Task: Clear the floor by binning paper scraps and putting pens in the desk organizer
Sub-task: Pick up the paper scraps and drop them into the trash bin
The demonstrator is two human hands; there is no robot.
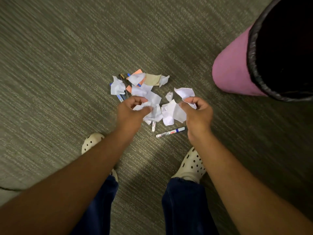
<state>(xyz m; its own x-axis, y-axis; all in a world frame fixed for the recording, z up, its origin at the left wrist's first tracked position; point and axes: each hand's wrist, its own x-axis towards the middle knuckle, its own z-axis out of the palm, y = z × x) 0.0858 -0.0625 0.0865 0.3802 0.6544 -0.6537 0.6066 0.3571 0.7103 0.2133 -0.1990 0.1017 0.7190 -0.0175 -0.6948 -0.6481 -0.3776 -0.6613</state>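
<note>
A heap of white, orange and tan paper scraps (147,89) lies on the carpet ahead of my feet. My left hand (133,111) reaches over the heap, its curled fingers closing round a crumpled white scrap (145,106). My right hand (198,114) pinches another white paper scrap (185,93) at the heap's right edge. A white marker with a blue band (170,132) lies near my right hand. Another marker (153,127) pokes out from under the paper. Several pens (122,92) lie half hidden at the heap's left.
A pink bin (235,68) with a black liner stands at the upper right, its mouth open toward me. My two feet in cream clogs (191,164) stand just behind the heap. Grey-green carpet (67,65) surrounds everything.
</note>
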